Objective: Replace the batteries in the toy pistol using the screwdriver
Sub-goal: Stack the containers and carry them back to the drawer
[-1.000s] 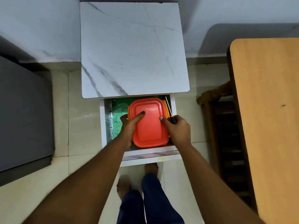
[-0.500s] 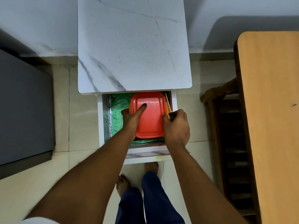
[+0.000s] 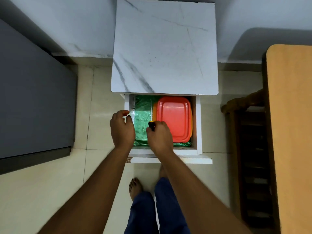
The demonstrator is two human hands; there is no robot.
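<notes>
The screwdriver (image 3: 151, 119) is gripped in the right hand (image 3: 159, 136) (left hand (image 3: 121, 130) loosely curled, holding nothing); it should be lifted straight out of the drawer (image 3: 198, 125), clear of the red box (image 3: 173, 119)

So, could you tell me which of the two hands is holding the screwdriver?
The right hand: it grips the screwdriver over the open drawer, beside the red lid. The left hand holds nothing.
</notes>
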